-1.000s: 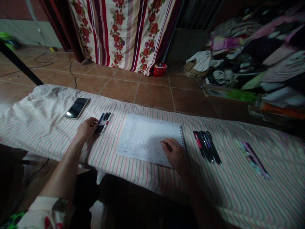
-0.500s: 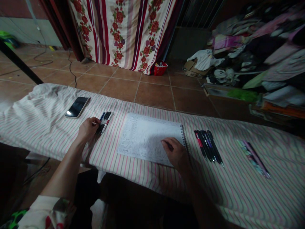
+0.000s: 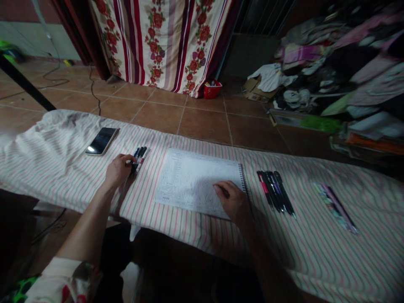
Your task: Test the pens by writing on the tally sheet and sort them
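notebook page (image 3: 195,181) — writing illegible

The left hand (image 3: 118,170) lies on a surface (image 3: 57,168) with a striped cloth over it. Its fingers (image 3: 128,162) touch the near end of a small bunch of pens (image 3: 139,155). I cannot tell if they grip it. A phone (image 3: 101,141) lies further left, apart from the hand. The right hand (image 3: 232,201) rests on the near right corner of an open notebook (image 3: 192,179) and pinches a dark pen (image 3: 224,192). Just right of the notebook lies a row of pens (image 3: 276,192). Further right lie two more pens (image 3: 336,203). Behind the surface are a brown tiled floor (image 3: 202,122), a flowered curtain (image 3: 164,42), a red basket (image 3: 212,89) and a pile of clothes (image 3: 331,67).
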Tool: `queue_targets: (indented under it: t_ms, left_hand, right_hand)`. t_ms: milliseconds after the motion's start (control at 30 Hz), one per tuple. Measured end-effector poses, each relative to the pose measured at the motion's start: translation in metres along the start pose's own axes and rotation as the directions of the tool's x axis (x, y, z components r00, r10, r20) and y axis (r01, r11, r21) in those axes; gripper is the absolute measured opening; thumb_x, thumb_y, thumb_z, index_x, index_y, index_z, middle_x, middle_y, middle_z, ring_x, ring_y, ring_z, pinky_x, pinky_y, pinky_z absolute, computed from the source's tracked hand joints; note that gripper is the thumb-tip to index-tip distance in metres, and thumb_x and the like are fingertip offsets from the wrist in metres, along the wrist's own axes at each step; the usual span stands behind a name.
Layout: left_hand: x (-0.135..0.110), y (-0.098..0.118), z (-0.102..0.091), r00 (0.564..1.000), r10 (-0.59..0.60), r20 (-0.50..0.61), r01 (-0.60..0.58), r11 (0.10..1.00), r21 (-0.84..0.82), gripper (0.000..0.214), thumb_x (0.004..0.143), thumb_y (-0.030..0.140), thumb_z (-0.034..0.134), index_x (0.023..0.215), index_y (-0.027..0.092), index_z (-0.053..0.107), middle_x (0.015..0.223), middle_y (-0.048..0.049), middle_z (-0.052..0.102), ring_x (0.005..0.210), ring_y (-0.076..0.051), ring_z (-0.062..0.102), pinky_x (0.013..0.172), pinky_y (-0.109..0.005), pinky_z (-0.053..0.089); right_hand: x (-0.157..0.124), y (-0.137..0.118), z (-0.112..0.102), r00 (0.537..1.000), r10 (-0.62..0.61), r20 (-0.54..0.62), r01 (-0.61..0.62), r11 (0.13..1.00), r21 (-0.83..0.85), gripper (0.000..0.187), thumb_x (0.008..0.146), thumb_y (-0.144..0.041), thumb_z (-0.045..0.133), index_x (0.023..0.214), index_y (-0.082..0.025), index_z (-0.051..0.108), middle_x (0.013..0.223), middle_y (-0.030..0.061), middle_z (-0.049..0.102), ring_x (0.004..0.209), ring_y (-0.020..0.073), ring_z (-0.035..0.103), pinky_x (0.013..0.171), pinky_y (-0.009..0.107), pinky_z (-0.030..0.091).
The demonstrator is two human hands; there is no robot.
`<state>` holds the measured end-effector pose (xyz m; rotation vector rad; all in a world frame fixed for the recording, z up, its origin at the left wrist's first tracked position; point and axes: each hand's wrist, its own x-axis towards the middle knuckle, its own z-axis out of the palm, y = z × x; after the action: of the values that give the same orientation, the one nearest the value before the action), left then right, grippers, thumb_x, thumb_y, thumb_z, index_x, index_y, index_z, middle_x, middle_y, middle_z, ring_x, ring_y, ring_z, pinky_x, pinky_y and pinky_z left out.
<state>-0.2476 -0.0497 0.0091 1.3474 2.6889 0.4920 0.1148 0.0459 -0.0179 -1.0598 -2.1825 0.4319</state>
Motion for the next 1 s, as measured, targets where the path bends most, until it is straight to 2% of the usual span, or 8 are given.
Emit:
queue_targets:
  t_ms: [367,500,667,1000]
  left_hand:
    - [0.002,0.011,-0.001,1.0,-0.014,0.012,0.013,0.997,0.072,0.029,0.083,0.027,0.044,0.094,0.023,0.069,0.102,-0.0079,0.064,0.086,-0.024,0.062,0.067,-0.03,0.044]
    - [0.002,0.012,0.0,1.0,0.016,0.005,-0.016,0.994,0.108,0.03,0.082,0.025,0.044,0.1,0.024,0.068,0.102,-0.0093,0.063,0.087,-0.026,0.062,0.065,-0.032,0.043]
    - [0.0,0.018,-0.004,1.0,-0.008,0.018,0.006,0.994,0.113,0.027,0.082,0.026,0.047,0.1,0.022,0.068,0.1,-0.0116,0.062,0.085,-0.028,0.061,0.066,-0.034,0.043]
    - [-0.003,0.028,-0.014,0.991,-0.061,0.115,0.048,0.992,0.114,0.033,0.088,0.032,0.039,0.107,0.02,0.064,0.107,-0.0137,0.059,0.09,-0.029,0.058,0.069,-0.034,0.039]
  right_hand:
    - [0.0,-0.001,0.001,1.0,-0.002,-0.009,0.002,1.0,0.005,0.018,0.086,-0.027,0.049,0.079,-0.019,0.064,0.078,0.0063,0.067,0.072,0.0183,0.064,0.068,0.03,0.051]
    - [-0.001,-0.001,0.0,1.0,0.02,0.006,-0.02,1.0,0.001,0.017,0.086,-0.026,0.048,0.081,-0.02,0.064,0.081,0.0067,0.067,0.075,0.0186,0.064,0.07,0.03,0.051]
    - [-0.002,-0.002,0.0,0.998,0.042,0.036,-0.041,0.999,-0.018,0.018,0.087,-0.024,0.048,0.082,-0.019,0.064,0.082,0.0067,0.067,0.076,0.0183,0.063,0.071,0.029,0.049]
    - [-0.002,-0.004,0.0,0.997,0.061,0.051,-0.061,0.998,0.004,0.015,0.086,-0.022,0.05,0.081,-0.018,0.064,0.081,0.0063,0.065,0.075,0.0179,0.062,0.071,0.028,0.047]
